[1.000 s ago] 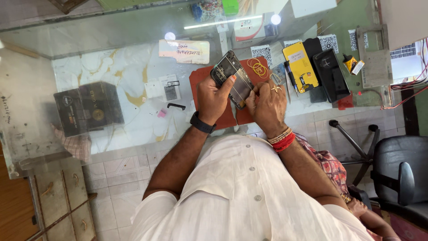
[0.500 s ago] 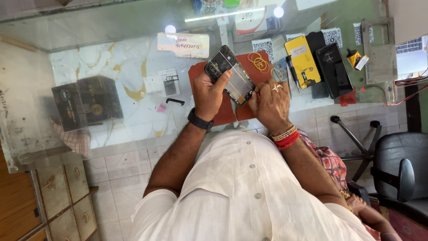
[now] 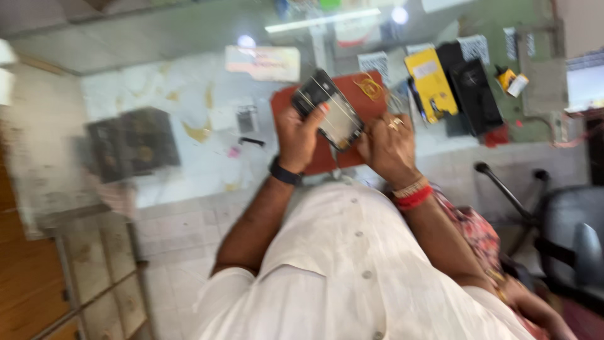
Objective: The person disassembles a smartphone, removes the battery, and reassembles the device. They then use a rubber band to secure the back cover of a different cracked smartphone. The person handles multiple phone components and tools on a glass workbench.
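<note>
My left hand (image 3: 297,135), with a black band on the wrist, grips a dark, opened phone (image 3: 330,112) by its upper end and holds it tilted above a red mat (image 3: 371,94). My right hand (image 3: 387,143) wears a ring and red bangles. Its curled fingers press on the phone's lower right edge. The phone's pale inner face is turned up. The whole frame is motion-blurred, so small parts cannot be made out.
A yellow box (image 3: 431,82) and a black device (image 3: 475,94) lie right of the mat on the glass-topped table (image 3: 189,94). A dark box (image 3: 129,145) sits at the left. Small dark parts (image 3: 245,119) lie nearby. An office chair (image 3: 566,239) stands at the right.
Both hands keep hold of the phone, which has shifted slightly and turned between them. The view has swung and become blurred.
</note>
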Available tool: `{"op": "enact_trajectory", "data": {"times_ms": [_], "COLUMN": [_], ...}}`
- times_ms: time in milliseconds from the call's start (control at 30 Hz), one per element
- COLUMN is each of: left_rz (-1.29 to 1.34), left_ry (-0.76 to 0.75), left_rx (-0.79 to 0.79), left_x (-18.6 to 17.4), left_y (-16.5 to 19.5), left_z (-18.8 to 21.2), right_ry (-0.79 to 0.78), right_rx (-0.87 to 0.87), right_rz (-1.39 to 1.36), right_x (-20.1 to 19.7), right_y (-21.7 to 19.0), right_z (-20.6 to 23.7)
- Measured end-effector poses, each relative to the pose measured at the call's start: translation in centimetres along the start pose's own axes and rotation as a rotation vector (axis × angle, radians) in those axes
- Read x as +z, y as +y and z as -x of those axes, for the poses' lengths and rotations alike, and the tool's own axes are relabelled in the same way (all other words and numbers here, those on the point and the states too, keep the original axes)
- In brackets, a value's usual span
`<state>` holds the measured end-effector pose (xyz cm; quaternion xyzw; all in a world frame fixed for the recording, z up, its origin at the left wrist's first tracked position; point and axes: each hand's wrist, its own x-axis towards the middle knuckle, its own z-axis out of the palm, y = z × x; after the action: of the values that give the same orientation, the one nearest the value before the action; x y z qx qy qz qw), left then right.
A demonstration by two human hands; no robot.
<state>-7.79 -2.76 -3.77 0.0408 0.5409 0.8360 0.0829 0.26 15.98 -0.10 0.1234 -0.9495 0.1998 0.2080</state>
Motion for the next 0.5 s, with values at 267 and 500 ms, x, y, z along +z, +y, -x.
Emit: {"op": "enact_trajectory", "data": {"times_ms": [267, 500], "left_rz": [-0.052, -0.063], "left_ry": [-0.038, 0.023], "left_rx": [0.02, 0.031], "left_x": [0.5, 0.1], "left_y": [0.4, 0.3], "left_z": [0.0, -0.4], "right_ry": [0.066, 0.044], "right_rx": [-0.046, -0.039], "right_rz": [0.023, 0.004], "right_x": [-0.1, 0.1], "right_y": [0.5, 1.2], "right_z": [-0.5, -0.7]}}
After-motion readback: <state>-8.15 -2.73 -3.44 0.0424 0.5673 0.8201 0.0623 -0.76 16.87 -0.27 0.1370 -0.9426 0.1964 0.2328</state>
